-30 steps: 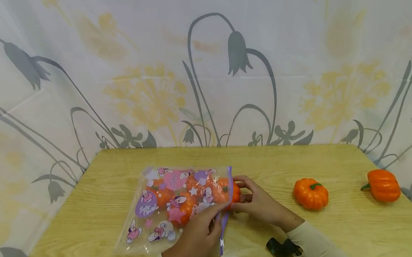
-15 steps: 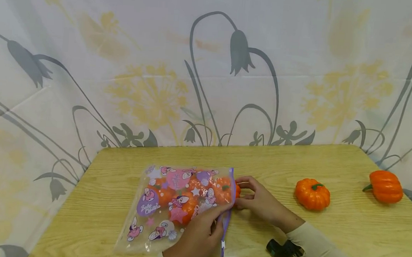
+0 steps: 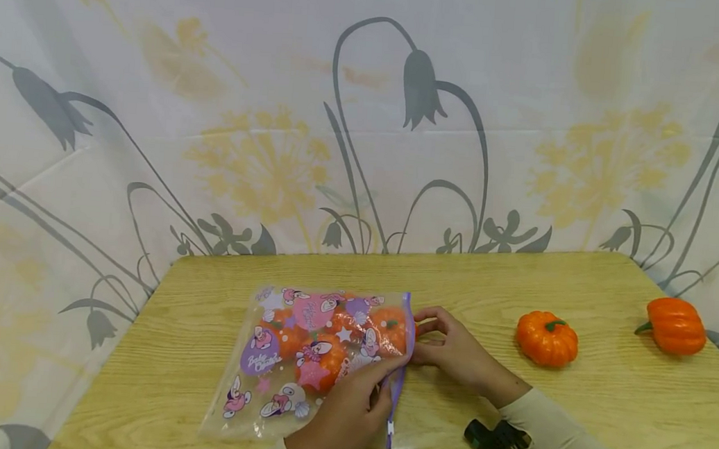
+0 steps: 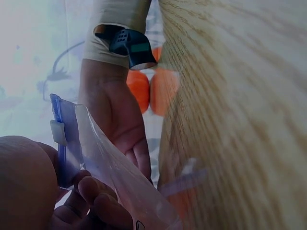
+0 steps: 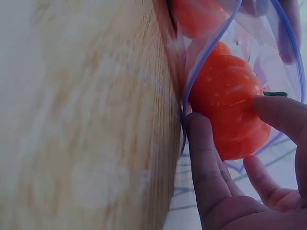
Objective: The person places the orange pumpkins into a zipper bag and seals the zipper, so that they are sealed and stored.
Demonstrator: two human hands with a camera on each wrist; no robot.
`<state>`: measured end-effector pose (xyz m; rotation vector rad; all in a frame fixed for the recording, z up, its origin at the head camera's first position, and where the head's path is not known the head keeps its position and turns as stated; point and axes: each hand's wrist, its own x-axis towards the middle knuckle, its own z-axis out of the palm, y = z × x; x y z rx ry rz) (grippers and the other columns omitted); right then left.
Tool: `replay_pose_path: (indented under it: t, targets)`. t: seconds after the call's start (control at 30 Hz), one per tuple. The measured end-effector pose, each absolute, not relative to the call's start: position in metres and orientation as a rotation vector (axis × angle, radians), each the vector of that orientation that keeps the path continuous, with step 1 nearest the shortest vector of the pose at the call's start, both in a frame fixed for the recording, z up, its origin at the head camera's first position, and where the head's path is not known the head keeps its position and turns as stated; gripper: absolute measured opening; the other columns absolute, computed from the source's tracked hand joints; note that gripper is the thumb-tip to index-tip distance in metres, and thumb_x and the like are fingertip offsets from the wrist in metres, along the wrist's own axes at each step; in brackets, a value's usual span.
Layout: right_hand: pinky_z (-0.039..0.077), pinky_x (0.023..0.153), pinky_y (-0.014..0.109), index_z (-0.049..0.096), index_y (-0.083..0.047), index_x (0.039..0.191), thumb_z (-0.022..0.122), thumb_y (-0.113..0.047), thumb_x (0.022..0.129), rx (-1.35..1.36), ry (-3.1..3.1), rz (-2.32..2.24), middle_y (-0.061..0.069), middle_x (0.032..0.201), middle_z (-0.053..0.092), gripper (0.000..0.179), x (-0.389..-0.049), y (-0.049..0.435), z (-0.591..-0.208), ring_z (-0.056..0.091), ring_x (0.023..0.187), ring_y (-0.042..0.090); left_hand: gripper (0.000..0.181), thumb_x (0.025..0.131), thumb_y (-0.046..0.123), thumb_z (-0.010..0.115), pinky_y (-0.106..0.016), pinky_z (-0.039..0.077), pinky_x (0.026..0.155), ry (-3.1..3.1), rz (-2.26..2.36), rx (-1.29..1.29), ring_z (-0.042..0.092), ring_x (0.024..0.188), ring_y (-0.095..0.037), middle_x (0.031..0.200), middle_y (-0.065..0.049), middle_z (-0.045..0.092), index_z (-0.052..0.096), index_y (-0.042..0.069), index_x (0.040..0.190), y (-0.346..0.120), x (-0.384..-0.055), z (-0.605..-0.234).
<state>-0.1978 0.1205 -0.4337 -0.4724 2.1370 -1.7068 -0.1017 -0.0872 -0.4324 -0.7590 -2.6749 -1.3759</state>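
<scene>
wood-grain tabletop [image 3: 481, 282] before flowered cloth [image 3: 251, 71], two loose pumpkins [image 3: 547, 339] at right, others inside clear printed bag [image 3: 226, 427], left hand [image 3: 346, 411] pinching its purple edge [image 3: 411, 336], right hand [image 3: 453, 353] gripping orange pumpkin [image 5: 230, 105] within its mouth

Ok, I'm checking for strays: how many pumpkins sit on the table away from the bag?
2: an upright pumpkin right of the right hand, and a tipped pumpkin near the right edge of the table. None seems hidden there.
</scene>
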Motion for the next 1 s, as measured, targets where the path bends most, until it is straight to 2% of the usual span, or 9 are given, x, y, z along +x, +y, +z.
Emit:
replay_pose_path:
  t: [0.17, 0.4, 0.63, 0.83, 1.0]
  targets:
    - [0.057, 0.083, 0.032, 0.042, 0.001, 0.134, 0.073, -0.017, 0.091, -0.482, 2.082, -1.739, 0.028, 0.126, 0.05, 0.056, -0.198, 0.1211, -0.4359, 0.067, 0.094, 0.024, 0.045, 0.101, 0.008, 0.047, -0.014, 0.046, 0.064, -2.666, -1.358, -0.764, 0.044, 0.072, 0.004, 0.125, -0.006, 0.064, 0.052, 0.017, 0.146, -0.0876, -0.1019, -0.4331]
    - [0.059, 0.083, 0.034, 0.047, -0.001, 0.135, 0.072, -0.02, 0.092, -0.468, 2.092, -1.725, 0.025, 0.119, 0.05, 0.053, -0.1988, 0.1221, -0.437, 0.067, 0.094, 0.024, 0.045, 0.101, 0.008, 0.048, -0.015, 0.047, 0.072, -2.669, -1.311, -0.755, 0.052, 0.087, -0.001, 0.132, -0.004, 0.064, 0.053, 0.016, 0.145, -0.0866, -0.101, -0.4329]
    - [0.06, 0.082, 0.034, 0.049, 0.001, 0.137, 0.068, -0.021, 0.095, -0.511, 2.087, -1.72, 0.021, 0.11, 0.055, 0.051, -0.1991, 0.1231, -0.4368, 0.069, 0.094, 0.023, 0.044, 0.101, 0.009, 0.048, -0.014, 0.046, 0.069, -2.685, -1.308, -0.744, 0.049, 0.08, 0.001, 0.124, -0.003, 0.065, 0.054, 0.016, 0.144, -0.0867, -0.1007, -0.4323]
    - [0.06, 0.081, 0.035, 0.045, 0.005, 0.142, 0.063, -0.016, 0.098, -0.561, 2.057, -1.708, 0.025, 0.117, 0.057, 0.052, -0.201, 0.1235, -0.4385, 0.069, 0.096, 0.023, 0.045, 0.101, 0.009, 0.048, -0.015, 0.047, 0.071, -2.693, -1.296, -0.74, 0.05, 0.082, 0.0, 0.122, -0.001, 0.065, 0.054, 0.017, 0.144, -0.0869, -0.1017, -0.4319]
    - [0.059, 0.081, 0.034, 0.044, 0.007, 0.144, 0.061, -0.015, 0.099, -0.591, 2.045, -1.704, 0.028, 0.124, 0.057, 0.053, -0.2021, 0.1233, -0.4386, 0.067, 0.105, 0.025, 0.045, 0.1, 0.007, 0.049, -0.015, 0.047, 0.07, -2.688, -1.287, -0.742, 0.049, 0.079, 0.001, 0.119, 0.0, 0.065, 0.055, 0.018, 0.144, -0.0869, -0.1017, -0.4311]
